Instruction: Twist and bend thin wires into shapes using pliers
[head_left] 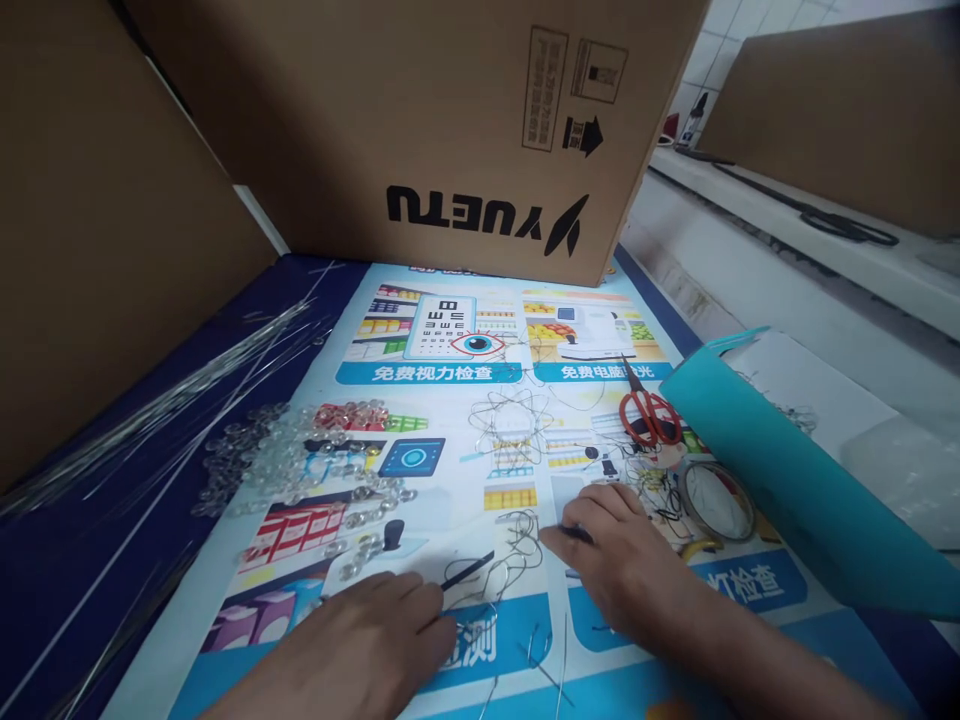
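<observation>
Wire cluster (519, 545): 1; left hand (394, 632): clamped on dark rod (470, 569), 1; right hand (626, 555): clamped on dark piece (576, 534), 1; scissors (643, 398): 1

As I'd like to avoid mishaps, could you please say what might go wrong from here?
Loose clear beads lie near the left hand, so a brush could scatter them. Bent thin wires between that hand and the right hand might snag or tangle. Red-handled scissors lie uncovered beyond the right hand, so a reach past could catch their tip.
</observation>
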